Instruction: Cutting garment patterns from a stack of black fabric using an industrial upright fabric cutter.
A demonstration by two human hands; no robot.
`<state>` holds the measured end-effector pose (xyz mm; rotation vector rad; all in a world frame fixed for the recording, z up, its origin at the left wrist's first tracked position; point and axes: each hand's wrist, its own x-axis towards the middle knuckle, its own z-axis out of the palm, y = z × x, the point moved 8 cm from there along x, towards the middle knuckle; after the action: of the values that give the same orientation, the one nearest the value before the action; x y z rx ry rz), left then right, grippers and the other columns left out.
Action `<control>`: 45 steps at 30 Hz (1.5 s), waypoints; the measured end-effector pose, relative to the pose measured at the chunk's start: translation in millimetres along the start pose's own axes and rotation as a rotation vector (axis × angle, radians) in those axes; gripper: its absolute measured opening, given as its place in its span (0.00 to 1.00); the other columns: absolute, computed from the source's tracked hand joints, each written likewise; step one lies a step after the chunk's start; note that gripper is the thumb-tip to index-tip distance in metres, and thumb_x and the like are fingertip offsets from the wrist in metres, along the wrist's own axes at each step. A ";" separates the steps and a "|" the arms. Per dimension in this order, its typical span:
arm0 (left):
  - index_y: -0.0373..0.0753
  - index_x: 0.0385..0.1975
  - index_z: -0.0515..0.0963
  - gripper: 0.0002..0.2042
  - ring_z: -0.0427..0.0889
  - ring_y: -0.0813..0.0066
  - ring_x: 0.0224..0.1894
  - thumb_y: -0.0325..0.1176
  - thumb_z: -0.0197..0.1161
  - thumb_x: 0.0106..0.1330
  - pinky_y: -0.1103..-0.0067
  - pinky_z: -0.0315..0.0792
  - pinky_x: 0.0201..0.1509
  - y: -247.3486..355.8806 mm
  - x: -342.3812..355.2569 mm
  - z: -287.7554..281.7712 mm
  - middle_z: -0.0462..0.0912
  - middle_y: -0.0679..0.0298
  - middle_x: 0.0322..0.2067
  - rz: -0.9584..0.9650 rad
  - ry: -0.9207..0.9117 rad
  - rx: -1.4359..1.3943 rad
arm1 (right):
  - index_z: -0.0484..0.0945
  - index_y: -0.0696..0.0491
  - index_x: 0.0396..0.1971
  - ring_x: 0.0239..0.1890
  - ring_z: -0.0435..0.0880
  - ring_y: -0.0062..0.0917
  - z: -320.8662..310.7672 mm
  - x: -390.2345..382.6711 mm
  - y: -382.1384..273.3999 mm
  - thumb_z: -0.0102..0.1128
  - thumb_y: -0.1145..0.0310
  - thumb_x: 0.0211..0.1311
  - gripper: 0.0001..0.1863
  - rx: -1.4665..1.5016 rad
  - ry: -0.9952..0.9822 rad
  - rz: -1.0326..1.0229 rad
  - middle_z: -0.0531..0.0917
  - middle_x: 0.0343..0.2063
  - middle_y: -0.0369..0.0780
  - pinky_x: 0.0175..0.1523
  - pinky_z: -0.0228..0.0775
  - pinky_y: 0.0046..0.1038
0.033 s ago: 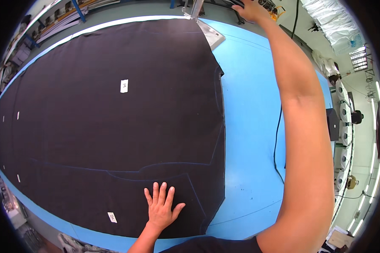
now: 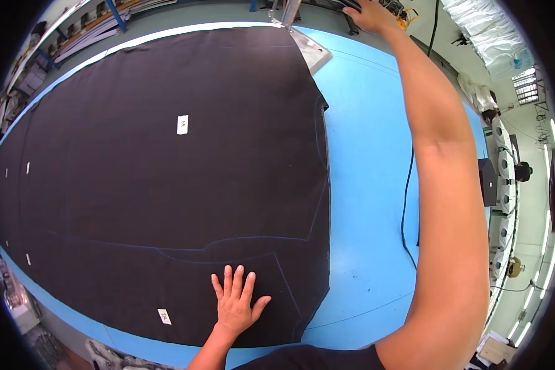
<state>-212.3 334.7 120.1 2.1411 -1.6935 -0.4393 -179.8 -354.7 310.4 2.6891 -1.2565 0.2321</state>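
Observation:
A black layer of cloth with blue drawn outlines covers much of the blue table. My left hand lies flat on its near part, fingers spread, beside an angled blue line. Stretched far forward, my right hand is closed around a dark handle at the top edge of the picture. It seems to belong to a cloth cutting machine, whose metal upright and flat base plate stand at the cloth's far right corner. The machine's upper part is out of view.
Small white labels, one a paper tag, lie on the cloth. The blue table shows to the right, with a black cable running along it beside my right arm. White plastic-wrapped bundles and a row of machines stand beyond.

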 end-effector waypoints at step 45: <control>0.47 0.51 0.82 0.14 0.73 0.60 0.53 0.34 0.60 0.66 0.66 0.68 0.53 458.7 106.6 302.2 0.76 0.60 0.51 0.368 -0.190 0.122 | 0.67 0.66 0.54 0.20 0.87 0.38 -55.1 -416.2 152.1 0.54 0.55 0.68 0.28 0.405 -0.396 0.176 0.86 0.26 0.52 0.25 0.81 0.37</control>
<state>-720.9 107.1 69.3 1.8525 -2.2164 -0.4522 -564.8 -129.3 289.6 3.0720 -1.7256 -0.0372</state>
